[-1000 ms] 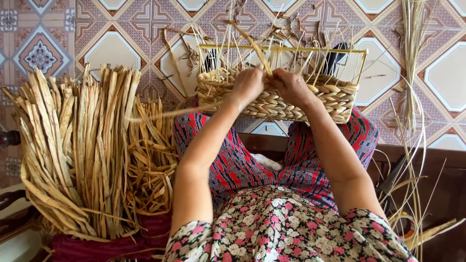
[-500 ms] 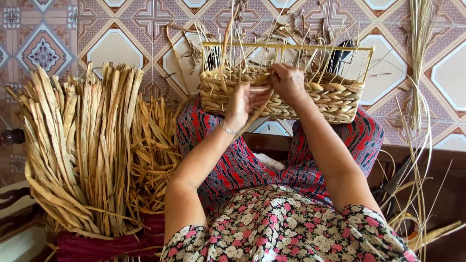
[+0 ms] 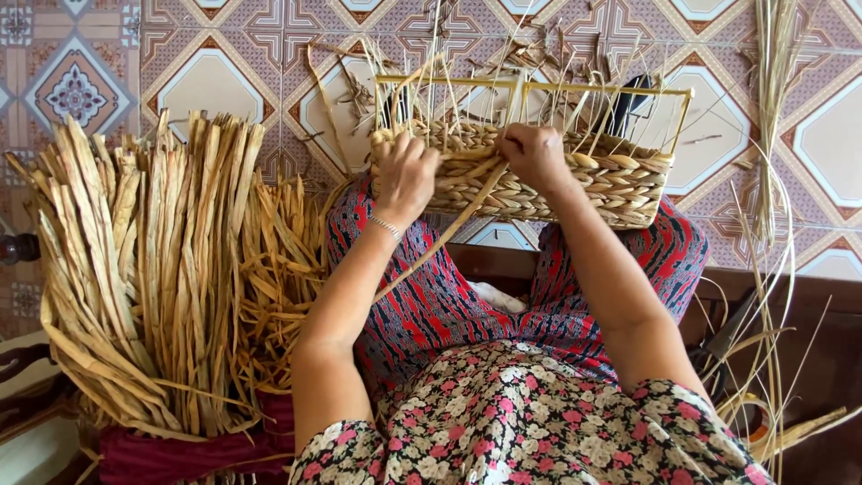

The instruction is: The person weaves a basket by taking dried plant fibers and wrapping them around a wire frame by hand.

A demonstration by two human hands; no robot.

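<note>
I'm looking at a half-woven basket (image 3: 575, 180), rectangular, braided from thick straw-coloured fibre, propped on the knees just under both sets of fingers. A thin yellow wire frame (image 3: 539, 87) stands past the fingertips, loose strand ends bristling through it. My right hand (image 3: 536, 154) sits on the top rim, fingers curled shut on the weave; what they pinch is hidden beneath them. My left hand (image 3: 404, 177) presses the basket's near wall, fingers bunched narrow, and a flat strand (image 3: 440, 238) runs down from between the hands toward the lap. Well left of the fingers a bundle of dried flat leaves (image 3: 144, 278) stands upright, its base cut off. Patterned floor tiles (image 3: 215, 81) lie beyond.
</note>
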